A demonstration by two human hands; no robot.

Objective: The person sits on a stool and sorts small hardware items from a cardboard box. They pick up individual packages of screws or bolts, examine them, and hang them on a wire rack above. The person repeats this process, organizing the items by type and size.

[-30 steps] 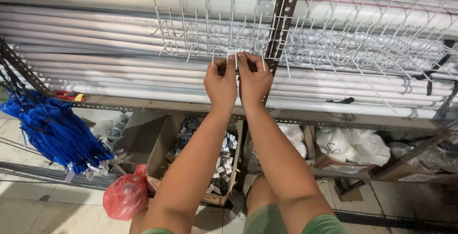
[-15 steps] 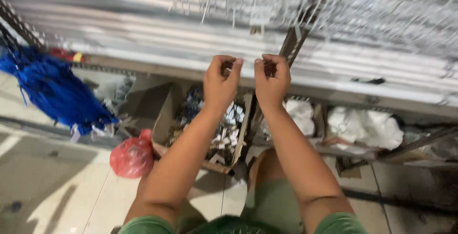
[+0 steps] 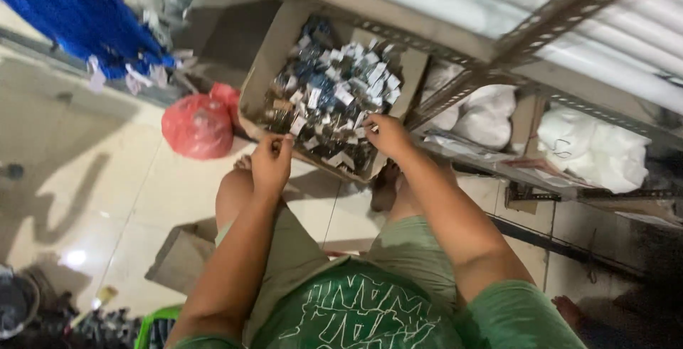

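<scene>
An open cardboard box (image 3: 265,71) sits on the floor under a metal shelf, heaped with several small silver and white packeted parts (image 3: 333,93). My right hand (image 3: 388,135) reaches into the box's near side, its fingertips curled down among the parts. Whether it grips one is hidden. My left hand (image 3: 272,165) hovers just outside the box's front edge, above my knee. Its fingers are curled closed and nothing shows in them.
A red plastic bag (image 3: 198,125) lies on the tiled floor left of the box. Blue bundled cords (image 3: 85,14) hang at the upper left. A slotted-angle shelf frame (image 3: 548,14) carries white tubes, with white bags (image 3: 590,146) beneath. A green crate (image 3: 153,324) stands at the bottom left.
Both hands have dropped from the wire rack above the shelf down to the cardboard box. The view has tilted downward to the floor and my knees.
</scene>
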